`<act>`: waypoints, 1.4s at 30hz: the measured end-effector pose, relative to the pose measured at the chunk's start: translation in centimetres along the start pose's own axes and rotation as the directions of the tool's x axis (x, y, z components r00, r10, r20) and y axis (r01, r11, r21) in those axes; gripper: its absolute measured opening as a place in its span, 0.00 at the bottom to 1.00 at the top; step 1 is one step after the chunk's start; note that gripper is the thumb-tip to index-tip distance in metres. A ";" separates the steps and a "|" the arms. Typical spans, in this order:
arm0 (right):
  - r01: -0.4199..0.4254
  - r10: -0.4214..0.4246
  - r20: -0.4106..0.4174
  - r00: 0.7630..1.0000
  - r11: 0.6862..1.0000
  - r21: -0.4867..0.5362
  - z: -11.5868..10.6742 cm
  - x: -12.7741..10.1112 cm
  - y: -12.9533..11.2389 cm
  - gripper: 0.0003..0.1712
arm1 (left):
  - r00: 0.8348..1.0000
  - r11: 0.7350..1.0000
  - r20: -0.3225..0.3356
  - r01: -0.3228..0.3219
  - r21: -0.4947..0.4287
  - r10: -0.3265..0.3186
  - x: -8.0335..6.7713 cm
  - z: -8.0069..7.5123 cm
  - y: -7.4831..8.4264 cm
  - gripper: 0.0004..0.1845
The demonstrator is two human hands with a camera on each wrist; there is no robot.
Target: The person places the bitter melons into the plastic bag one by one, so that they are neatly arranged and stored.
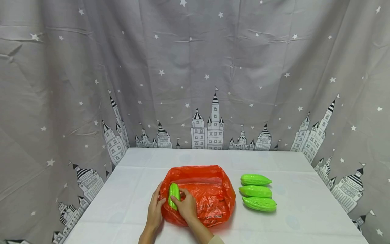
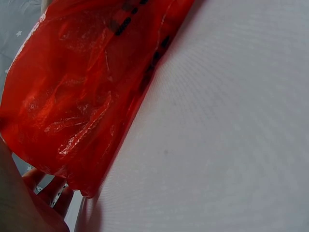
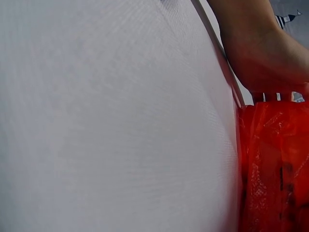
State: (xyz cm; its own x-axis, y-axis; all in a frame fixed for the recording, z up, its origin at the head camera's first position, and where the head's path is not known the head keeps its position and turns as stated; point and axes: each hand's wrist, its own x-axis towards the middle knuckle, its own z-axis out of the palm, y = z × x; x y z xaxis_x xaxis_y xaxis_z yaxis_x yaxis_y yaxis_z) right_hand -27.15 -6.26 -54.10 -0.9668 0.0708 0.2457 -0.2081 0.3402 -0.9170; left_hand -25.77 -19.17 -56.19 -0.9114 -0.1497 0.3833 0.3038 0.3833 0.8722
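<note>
A red plastic bag [image 1: 229,189] sits on the near-middle part of the surface [image 1: 304,193], its wide mouth facing up and the rim standing in loose folds. The right hand [image 1: 188,207] reaches over the near side of the bag and grips a bright green bitter gourd [image 1: 173,194] between thumb and fingers. This gourd is at the left end of the bag's mouth, its long side running from near to far. The left hand [image 1: 154,207] is at the bag's left side and appears to hold the rim there, thumb towards the opening and fingers along the outer wall, though the plastic hides part of that grip.

To the right of the bag, well apart from it, three more bitter gourds lie side by side across the surface: a far gourd [image 1: 255,179], a middle gourd [image 1: 255,191] and a near gourd [image 1: 260,204]. A white cloth covers the surface. Behind it hangs a grey curtain [image 1: 243,61] printed with white stars and castles. A pale sleeve [image 1: 215,240] shows at the right forearm.
</note>
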 end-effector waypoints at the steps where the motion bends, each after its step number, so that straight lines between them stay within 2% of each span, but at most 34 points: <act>1: 0.002 -0.002 0.002 1.000 1.000 0.005 0.0 0.0 0.1 0.26 | 1.000 1.000 0.002 -0.002 0.003 0.002 0.0 0.0 0.0 0.28; 5: 0.007 -0.007 0.011 1.000 1.000 0.024 -0.2 0.2 0.4 0.27 | 1.000 1.000 0.000 -0.004 0.007 0.004 0.0 -0.1 0.1 0.28; 14: -0.010 0.009 0.038 0.999 0.999 0.032 -0.9 0.3 0.4 0.30 | 0.999 0.999 0.004 0.033 -0.007 -0.033 0.0 0.0 -0.1 0.28; 17: -0.032 0.030 0.062 0.998 0.998 0.046 -1.8 0.3 -0.2 0.31 | 0.999 0.999 0.017 0.046 -0.024 -0.046 0.1 0.1 -0.1 0.28; 21: -0.001 -0.005 0.106 0.994 0.999 0.051 -3.6 0.5 -1.4 0.29 | 0.998 0.997 0.028 0.060 -0.050 -0.058 0.3 0.0 -0.3 0.28; 25: 0.019 -0.038 0.185 0.982 0.994 0.108 -5.7 0.8 -2.9 0.22 | 0.997 0.995 0.039 0.074 -0.060 -0.071 0.4 -0.1 -0.4 0.28; 29: -0.048 -0.021 0.292 0.956 0.973 0.227 -7.8 0.8 -3.8 0.17 | 0.995 0.994 0.042 0.091 -0.054 -0.089 0.5 -0.2 -0.4 0.28; 33: -0.083 -0.037 0.369 0.928 0.949 0.303 -10.5 0.9 -4.3 0.18 | 0.994 0.992 0.046 0.099 -0.075 -0.096 0.7 -0.2 -0.4 0.28; 36: -0.025 -0.113 0.419 0.901 0.950 0.312 -13.4 1.1 -4.9 0.19 | 0.993 0.990 0.055 0.109 -0.088 -0.105 0.7 -0.1 -0.3 0.29; 40: 0.088 -0.229 0.498 0.836 0.953 0.291 -17.8 1.4 -5.4 0.22 | 0.990 0.988 0.058 0.130 -0.079 -0.126 0.6 -0.1 -0.2 0.29; 42: 0.124 -0.263 0.515 0.816 0.949 0.289 -19.8 1.7 -4.9 0.23 | 0.990 0.988 0.055 0.133 -0.073 -0.130 0.6 -0.2 -0.1 0.29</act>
State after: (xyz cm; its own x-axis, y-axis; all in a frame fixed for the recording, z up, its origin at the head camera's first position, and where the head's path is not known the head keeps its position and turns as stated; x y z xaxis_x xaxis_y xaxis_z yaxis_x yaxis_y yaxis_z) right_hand -24.86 10.76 -43.01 -0.8107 -0.5142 0.2799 -0.3601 0.0610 -0.9309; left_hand -26.30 -19.46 -56.05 -0.9569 -0.1480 0.2497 0.1988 0.2926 0.9353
